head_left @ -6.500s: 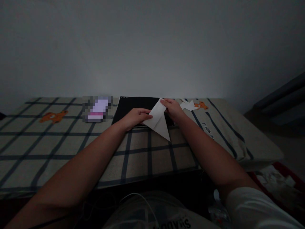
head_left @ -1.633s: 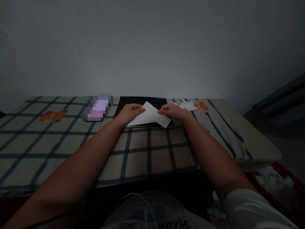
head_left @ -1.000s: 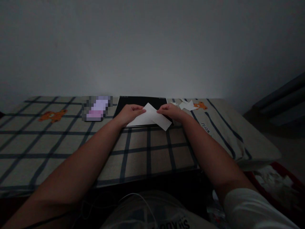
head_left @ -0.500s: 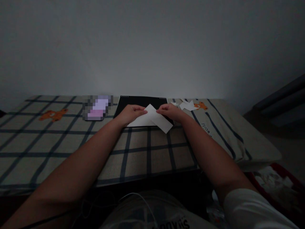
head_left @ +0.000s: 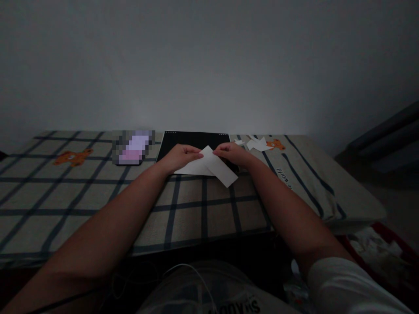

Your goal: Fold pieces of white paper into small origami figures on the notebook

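Observation:
A folded sheet of white paper (head_left: 220, 168) is held between my two hands above a black board (head_left: 193, 138) with rows of small holes along its far edge. My left hand (head_left: 183, 155) pinches the paper with thumb and fingers on the left of its peak. On the other side, my right hand (head_left: 231, 152) pinches the paper close to the same corner. One folded strip slants down to the right past the board's near edge, while another part spreads to the left under my left hand.
Several pieces of white folded paper (head_left: 258, 144) lie right of the board. A phone (head_left: 132, 148), blurred out, rests on the left of the checked tablecloth (head_left: 98, 187). A wall stands behind the table. A red bin (head_left: 386, 257) with crumpled white stuff sits at lower right.
The paper's peak and its slanting strip have shifted slightly down, toward me. Both hands keep their pinch, the right one a touch further left.

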Motion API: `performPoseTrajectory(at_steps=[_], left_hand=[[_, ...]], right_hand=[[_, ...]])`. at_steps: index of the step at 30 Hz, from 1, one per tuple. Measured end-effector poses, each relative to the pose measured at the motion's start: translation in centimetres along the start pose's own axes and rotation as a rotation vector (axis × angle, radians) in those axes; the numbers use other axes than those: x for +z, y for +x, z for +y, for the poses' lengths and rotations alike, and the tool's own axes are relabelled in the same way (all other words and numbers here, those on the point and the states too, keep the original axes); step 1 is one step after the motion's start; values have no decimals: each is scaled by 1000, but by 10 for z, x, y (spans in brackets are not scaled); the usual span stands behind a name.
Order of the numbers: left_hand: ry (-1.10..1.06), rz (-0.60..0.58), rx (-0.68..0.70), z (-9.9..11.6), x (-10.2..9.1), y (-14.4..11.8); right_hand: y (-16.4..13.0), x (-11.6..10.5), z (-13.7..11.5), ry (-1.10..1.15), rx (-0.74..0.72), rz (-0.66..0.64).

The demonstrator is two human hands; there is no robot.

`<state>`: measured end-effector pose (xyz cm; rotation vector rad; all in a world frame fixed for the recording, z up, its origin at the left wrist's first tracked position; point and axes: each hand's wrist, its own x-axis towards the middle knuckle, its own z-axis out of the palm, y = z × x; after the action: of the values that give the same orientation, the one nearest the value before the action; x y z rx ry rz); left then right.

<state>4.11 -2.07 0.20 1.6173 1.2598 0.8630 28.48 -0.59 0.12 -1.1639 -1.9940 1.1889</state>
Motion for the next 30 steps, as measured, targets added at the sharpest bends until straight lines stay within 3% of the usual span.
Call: performPoseTrajectory(at_steps=[22, 30], left_hand=[[56, -44, 30, -3, 0, 1], [120, -134, 53, -7, -1, 4]], right_hand=[[1, 11, -8, -4, -28, 61], [6, 14, -3, -33, -114, 98]])
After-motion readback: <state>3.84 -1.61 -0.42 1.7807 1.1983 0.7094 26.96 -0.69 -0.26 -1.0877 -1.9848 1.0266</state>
